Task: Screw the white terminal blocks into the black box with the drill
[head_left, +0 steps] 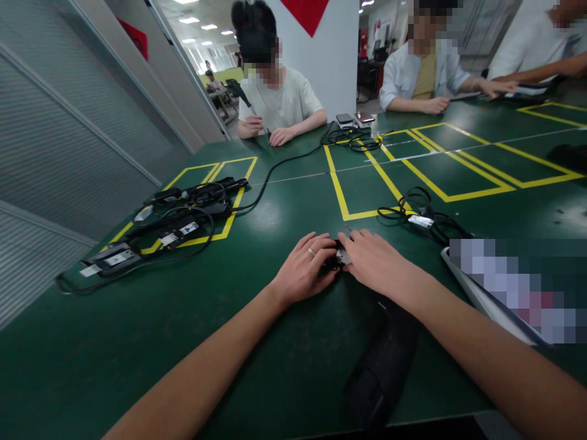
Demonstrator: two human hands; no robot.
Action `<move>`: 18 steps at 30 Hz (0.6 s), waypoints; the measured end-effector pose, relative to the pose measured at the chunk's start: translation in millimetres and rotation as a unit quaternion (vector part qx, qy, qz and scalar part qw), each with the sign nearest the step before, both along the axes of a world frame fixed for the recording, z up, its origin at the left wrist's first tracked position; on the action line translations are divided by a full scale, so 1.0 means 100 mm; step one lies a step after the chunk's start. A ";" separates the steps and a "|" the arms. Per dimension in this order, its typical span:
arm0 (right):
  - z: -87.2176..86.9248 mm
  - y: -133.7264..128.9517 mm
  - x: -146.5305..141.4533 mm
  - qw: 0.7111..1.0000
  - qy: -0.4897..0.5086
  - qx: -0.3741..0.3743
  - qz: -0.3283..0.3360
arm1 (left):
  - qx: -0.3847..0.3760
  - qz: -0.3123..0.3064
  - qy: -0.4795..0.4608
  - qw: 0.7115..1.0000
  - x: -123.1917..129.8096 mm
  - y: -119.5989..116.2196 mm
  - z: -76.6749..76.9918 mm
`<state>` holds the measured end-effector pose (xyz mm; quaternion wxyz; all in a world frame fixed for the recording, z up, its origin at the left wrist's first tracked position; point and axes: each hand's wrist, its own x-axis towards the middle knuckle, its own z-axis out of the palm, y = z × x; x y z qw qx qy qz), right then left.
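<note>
Near the front edge of the green table point(257, 342), head view: left hand point(302, 269) and right hand point(378, 263) meet over a small black part with a pale tag point(338, 258), fingers curled narrow and pinching it from both sides. Step in hand looks like fine fitting; the next move calls for a steady grip. Power adapters point(174, 229) lie toward the left edge, a coiled cable point(419, 214) beyond the right hand.

Left hand point(302, 269): thin silver-coloured metal ring on one finger | Right hand point(378, 263): no ring visible | Both forearms: bare to frame edge, no sleeves, no watch
</note>
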<state>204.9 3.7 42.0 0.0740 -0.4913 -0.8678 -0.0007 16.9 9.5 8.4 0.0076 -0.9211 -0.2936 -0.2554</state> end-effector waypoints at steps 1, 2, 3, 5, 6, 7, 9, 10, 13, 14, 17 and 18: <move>0.00 -0.01 0.03 1.000 0.008 0.000 0.005 | -0.001 -0.001 -0.005 1.000 0.00 -0.01 -0.01; 0.00 -0.01 0.05 1.000 0.017 -0.002 0.011 | -0.001 -0.001 -0.010 1.000 0.00 -0.01 -0.01; 0.00 -0.01 0.08 1.000 0.025 -0.005 0.016 | 0.000 -0.001 -0.016 1.000 0.00 -0.02 -0.02; 0.00 0.00 0.11 0.999 0.042 -0.011 0.023 | 0.007 -0.001 -0.026 1.000 -0.02 -0.03 -0.01; -0.01 0.01 0.12 0.998 0.050 -0.015 0.026 | 0.012 0.000 -0.028 1.000 -0.04 -0.03 0.01; -0.01 0.02 0.13 0.998 0.057 -0.020 0.028 | 0.018 0.002 -0.028 0.999 -0.06 -0.02 0.05; -0.02 0.04 0.14 0.997 0.070 -0.028 0.032 | 0.029 0.022 -0.017 0.999 -0.15 0.01 0.18; -0.02 0.05 0.14 0.996 0.074 -0.032 0.034 | 0.030 0.048 -0.009 0.998 -0.22 0.03 0.25; -0.02 0.05 0.14 0.996 0.076 -0.034 0.034 | -0.014 0.180 0.012 0.983 -0.55 0.09 0.45; -0.02 0.05 0.14 0.996 0.074 -0.034 0.033 | -0.052 0.218 0.018 0.974 -0.69 0.10 0.48; -0.01 0.03 0.13 0.997 0.071 -0.033 0.026 | -0.161 0.284 0.035 0.944 -1.16 0.11 0.42; 0.00 0.03 0.12 0.997 0.070 -0.035 0.026 | -0.197 0.300 0.022 0.933 -1.30 0.12 0.36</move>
